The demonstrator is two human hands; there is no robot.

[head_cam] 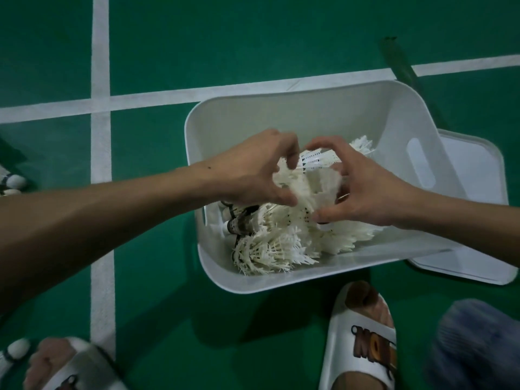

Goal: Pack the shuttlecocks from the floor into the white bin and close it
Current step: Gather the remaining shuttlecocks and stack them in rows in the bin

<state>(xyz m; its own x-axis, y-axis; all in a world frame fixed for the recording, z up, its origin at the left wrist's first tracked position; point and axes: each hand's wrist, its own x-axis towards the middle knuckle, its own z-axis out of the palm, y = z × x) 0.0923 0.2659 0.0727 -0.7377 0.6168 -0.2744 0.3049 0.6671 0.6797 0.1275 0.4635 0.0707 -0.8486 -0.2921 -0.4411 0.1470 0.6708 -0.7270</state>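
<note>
The white bin [315,108] stands open on the green court floor, with several white feather shuttlecocks [270,249] piled in it. Both my hands are over the pile. My left hand [253,170] and my right hand [363,190] together clasp a bunch of shuttlecocks [312,187] between them, fingers curled around the feathers. The white lid [475,175] lies flat on the floor to the right of the bin, partly under its side. Loose shuttlecocks [12,182] lie at the left edge, and another shuttlecock [14,351] rests near my left foot.
My feet in white slippers [363,342] stand just in front of the bin. White court lines [100,80] cross the green floor to the left and behind the bin. A dark green strip [399,60] lies behind the bin at the right.
</note>
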